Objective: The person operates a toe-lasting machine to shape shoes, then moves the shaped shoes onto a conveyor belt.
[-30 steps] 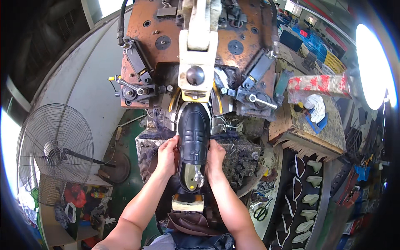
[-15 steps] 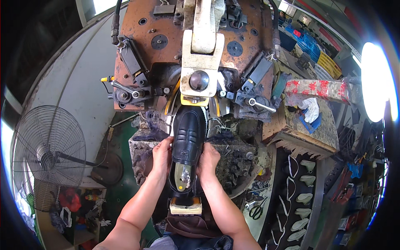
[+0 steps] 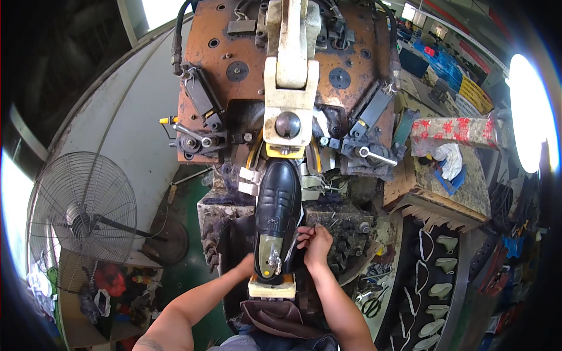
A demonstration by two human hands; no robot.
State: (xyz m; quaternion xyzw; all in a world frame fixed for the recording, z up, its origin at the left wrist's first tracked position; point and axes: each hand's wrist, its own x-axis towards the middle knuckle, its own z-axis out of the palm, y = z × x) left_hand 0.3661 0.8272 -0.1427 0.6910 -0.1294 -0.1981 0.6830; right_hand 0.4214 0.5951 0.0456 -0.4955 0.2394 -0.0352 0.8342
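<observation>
Judging placement done, found the black shoe [image 3: 278, 190] fitted on its green mould [image 3: 267, 253], toe at the white arm [image 3: 291, 96]. Could not determine remaining work. Held right fingers [image 3: 305, 234] half-curled just beside the shoe, grip unclear; could not tell grip of left hand [image 3: 249, 266], fingers hidden.

I have the shoe [image 3: 279, 199] centred, its toe under or just short of the machine arm [image 3: 288, 126]; I can't quite tell which. The right hand [image 3: 317, 243] is just right of it, the left hand [image 3: 248, 267] left of its heel. Far left stands a fan [image 3: 77, 215]; right, a cloth [image 3: 449, 159] lies on a stand [image 3: 459, 196].
</observation>
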